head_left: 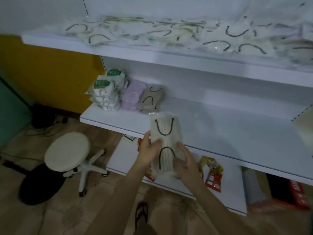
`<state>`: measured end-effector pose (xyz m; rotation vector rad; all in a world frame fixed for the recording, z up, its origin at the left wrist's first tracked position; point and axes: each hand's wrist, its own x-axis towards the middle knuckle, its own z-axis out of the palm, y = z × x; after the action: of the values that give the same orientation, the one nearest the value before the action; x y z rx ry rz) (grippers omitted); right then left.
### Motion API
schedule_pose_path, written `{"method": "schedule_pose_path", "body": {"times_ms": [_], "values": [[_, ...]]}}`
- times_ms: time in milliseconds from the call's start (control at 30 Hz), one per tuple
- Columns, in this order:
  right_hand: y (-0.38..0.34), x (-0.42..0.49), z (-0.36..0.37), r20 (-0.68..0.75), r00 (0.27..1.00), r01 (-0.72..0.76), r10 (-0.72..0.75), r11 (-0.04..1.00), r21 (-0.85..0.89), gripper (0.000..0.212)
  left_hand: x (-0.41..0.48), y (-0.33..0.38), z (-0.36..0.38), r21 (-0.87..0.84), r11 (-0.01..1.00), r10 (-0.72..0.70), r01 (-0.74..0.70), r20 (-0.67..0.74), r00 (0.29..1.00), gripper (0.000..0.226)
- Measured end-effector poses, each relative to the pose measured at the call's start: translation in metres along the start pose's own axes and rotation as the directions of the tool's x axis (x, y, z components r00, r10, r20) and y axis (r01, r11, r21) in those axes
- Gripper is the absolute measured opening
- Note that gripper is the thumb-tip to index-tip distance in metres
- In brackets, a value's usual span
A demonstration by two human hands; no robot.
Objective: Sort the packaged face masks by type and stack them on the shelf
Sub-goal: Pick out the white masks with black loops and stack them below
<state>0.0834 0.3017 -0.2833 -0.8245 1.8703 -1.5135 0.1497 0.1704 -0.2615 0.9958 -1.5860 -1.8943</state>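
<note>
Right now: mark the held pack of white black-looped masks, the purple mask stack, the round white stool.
held pack of white black-looped masks (167, 138), head view, middle.
purple mask stack (133, 94), head view, top pack.
round white stool (67, 150), head view, seat.

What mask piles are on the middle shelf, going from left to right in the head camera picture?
First white packs with green labels → purple masks → beige masks with black loops. The held pack overlaps, so it's left out.
</note>
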Motion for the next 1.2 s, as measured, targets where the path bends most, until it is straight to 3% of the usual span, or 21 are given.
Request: {"method": "schedule_pose_path", "body": {"times_ms": [133,233,367,667,833,1067,1200], "values": [[0.014,0.045,0.025,-0.096,0.992,-0.079,0.081,0.997,0.019,0.045,0.04,-0.008,-0.017,0.038,0.998,-0.061,0.057,0.109,0.992,0.031],[0.009,0.086,0.047,-0.177,0.979,-0.107,0.101,0.994,-0.026,0.043,0.08,-0.005,-0.037,0.169,0.983,-0.103,0.077,0.153,0.983,0.032],[0.008,0.145,0.08,-0.236,0.967,-0.111,0.094,0.992,-0.061,0.043,0.145,0.004,-0.063,0.362,0.932,-0.063,0.028,0.086,0.994,0.042],[0.001,0.277,0.094,-0.205,0.97,-0.154,0.131,0.983,-0.099,0.045,0.292,0.027,-0.076,0.489,0.869,0.08,-0.083,0.028,0.996,0.034],[0.011,0.345,0.083,-0.258,0.956,-0.197,0.138,0.955,-0.22,0.041,0.359,0.017,-0.062,0.647,0.746,0.144,-0.155,0.07,0.987,0.03],[0.028,0.367,0.075,-0.13,0.977,-0.209,0.167,0.853,-0.477,0.036,0.393,-0.007,-0.049,0.875,0.443,0.169,-0.198,0.135,0.976,0.029],[0.027,0.35,0.07,-0.192,0.972,-0.21,0.137,0.873,-0.441,0.047,0.382,-0.001,-0.049,0.869,0.427,0.189,-0.252,0.187,0.964,0.025]]}}
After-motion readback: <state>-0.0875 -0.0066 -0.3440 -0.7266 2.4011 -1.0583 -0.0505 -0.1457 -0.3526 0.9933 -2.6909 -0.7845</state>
